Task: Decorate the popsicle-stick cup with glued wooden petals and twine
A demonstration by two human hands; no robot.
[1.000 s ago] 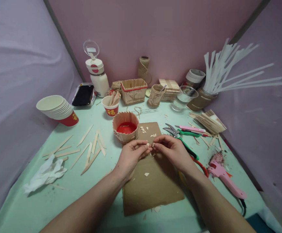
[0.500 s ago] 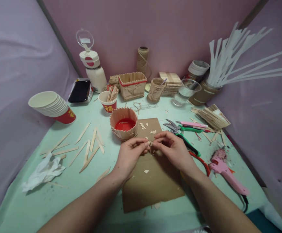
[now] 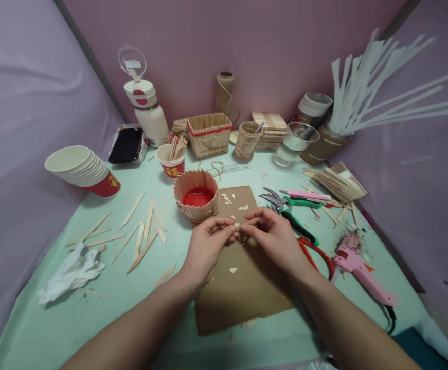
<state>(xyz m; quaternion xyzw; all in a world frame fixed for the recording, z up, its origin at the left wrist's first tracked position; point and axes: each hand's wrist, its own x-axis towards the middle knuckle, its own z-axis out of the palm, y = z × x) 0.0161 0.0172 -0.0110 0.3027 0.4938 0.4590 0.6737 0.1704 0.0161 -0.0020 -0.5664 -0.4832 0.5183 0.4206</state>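
Over a brown cardboard sheet [image 3: 243, 293], my left hand [image 3: 210, 241] and my right hand [image 3: 270, 234] meet fingertip to fingertip. Both pinch a small pale wood chip [image 3: 237, 226], mostly covered by the fingers. Several similar chips [image 3: 227, 200] lie on the cardboard beyond the hands, and a single chip [image 3: 233, 270] rests nearer to me. Just past my left hand stands a round basket [image 3: 196, 210] edged with pointed wooden slats, its inside bottom red.
Right of my hands lie green-handled pruning shears [image 3: 285, 205], red-handled scissors [image 3: 316, 254] and a pink glue gun [image 3: 362, 272]. Loose wooden strips [image 3: 142, 252] and crumpled tissue [image 3: 71, 275] are at left. Paper cups [image 3: 81, 169], a bottle [image 3: 150, 118] and a glass of water [image 3: 293, 146] stand farther back.
The view has shifted very slightly. Both hands keep their pinch on the small chip, with hardly any movement of the fingers.
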